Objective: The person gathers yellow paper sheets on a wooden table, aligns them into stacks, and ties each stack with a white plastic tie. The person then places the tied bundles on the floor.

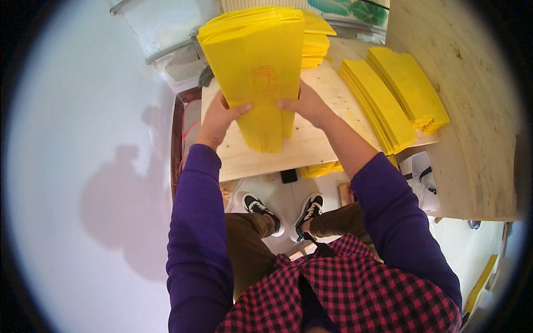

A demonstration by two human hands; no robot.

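A thick stack of yellow paper sheets [255,61], with faint red print on its front face, stands tilted upright above the wooden table. My left hand [221,117] grips its left edge, thumb pressed on the front and fingers hidden behind. On the opposite edge my right hand [306,105] holds it the same way, its thumb lying across the front. The stack's lower end narrows close to the tabletop; whether it touches the wood I cannot tell.
Behind the held stack lies another yellow pile [315,51]. Two long yellow stacks [408,89] rest on the right of the wooden table [244,161], beside an upright plywood panel [472,111]. A white wall [83,139] rises at left. More yellow sheets [322,170] show below the tabletop.
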